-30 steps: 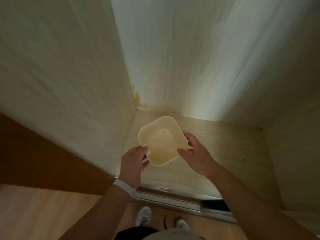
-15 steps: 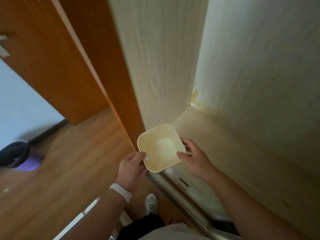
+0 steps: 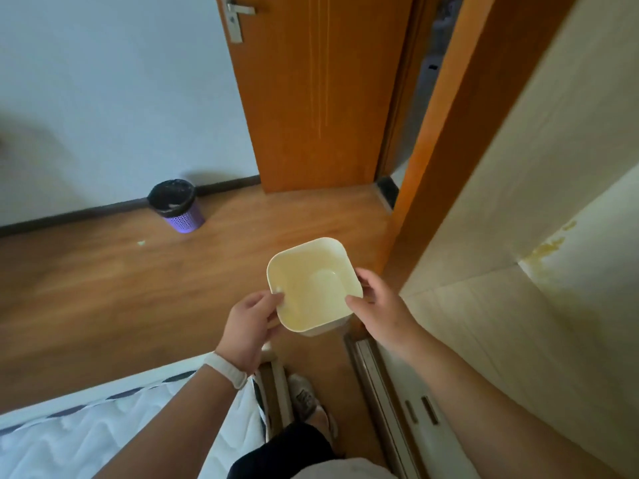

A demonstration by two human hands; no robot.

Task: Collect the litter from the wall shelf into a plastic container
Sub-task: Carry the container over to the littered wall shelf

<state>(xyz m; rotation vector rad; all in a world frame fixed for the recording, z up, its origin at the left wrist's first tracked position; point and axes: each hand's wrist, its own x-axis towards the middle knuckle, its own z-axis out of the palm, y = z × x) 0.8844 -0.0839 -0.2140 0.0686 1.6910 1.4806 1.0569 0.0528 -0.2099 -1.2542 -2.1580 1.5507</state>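
One container (image 3: pixel 311 281), two hands, one bin (image 3: pixel 178 207), one door (image 3: pixel 321 98), one bed (image 3: pixel 103 437) and one shoe (image 3: pixel 304 392) are in view. The container is a cream plastic tub, square with rounded corners, its open top turned up toward the camera. Its inside looks yellowish, with a paler rounded patch on the bottom.

It is held in the air over the wooden floor (image 3: pixel 103 288), in front of the person's body, between the bed on the left and the pale wooden shelf (image 3: pixel 501 333) on the right. The left hand (image 3: pixel 249 326) grips its near left corner, thumb (image 3: pixel 273 299) laid over the rim and the fingers curled underneath. The right hand (image 3: pixel 382 307) grips the near right corner, thumb (image 3: pixel 354 300) on the rim and the fingers wrapped round the side wall. A white wristband (image 3: pixel 226 369) sits on the left wrist.

The bin is purple with a black liner and stands by the white wall, well apart from the container. The orange door is beyond it. A yellow stain (image 3: pixel 549 247) marks the back corner of the shelf
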